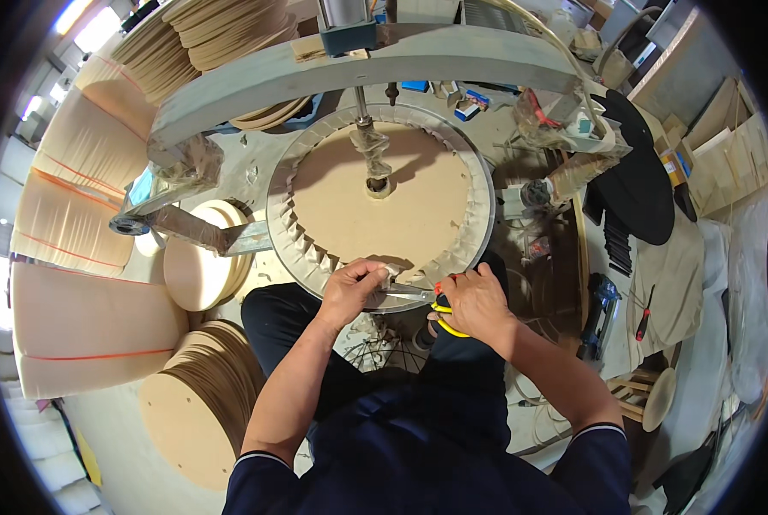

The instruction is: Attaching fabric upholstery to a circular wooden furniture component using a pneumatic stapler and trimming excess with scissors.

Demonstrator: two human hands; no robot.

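My left hand pinches a bit of light fabric at the near rim of a round metal ring. In my right hand is a pair of scissors with yellow and red handles. Their blades point left along the rim, close to my left fingertips; whether they touch the fabric I cannot make out. Inside the ring lies a round tan board, with pleated pale fabric gathered around its edge. A wrapped vertical rod comes down to the board's middle.
A grey metal beam arches over the ring. Stacked round boards and strapped cream rolls stand on the left. To the right are a blue-and-black power tool, a screwdriver, a black oval sheet and a small wooden stool.
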